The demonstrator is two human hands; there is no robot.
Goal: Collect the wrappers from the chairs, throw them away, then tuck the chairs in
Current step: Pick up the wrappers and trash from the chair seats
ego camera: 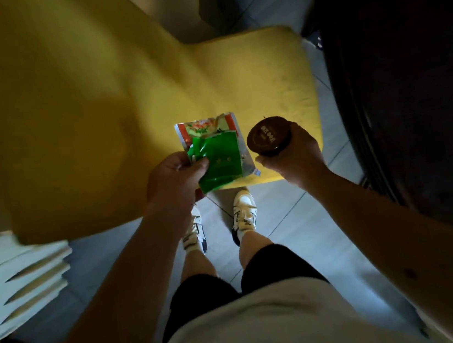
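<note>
Your left hand (pixel 175 178) pinches two wrappers (pixel 217 155), green over red, held together above the front edge of the yellow chair (pixel 250 76). Your right hand (pixel 289 154) grips a brown cup (pixel 268 138) round its body. Expect the wrappers to be light, thin, crinkly and slick; keep the thumb pressed across both layers. The cup looks stiff; hold it by the wall.

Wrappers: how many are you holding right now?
2, both pinched in the left hand above the yellow chair: a green wrapper in front and a red-and-silver wrapper behind it. More could be hidden between them.
</note>
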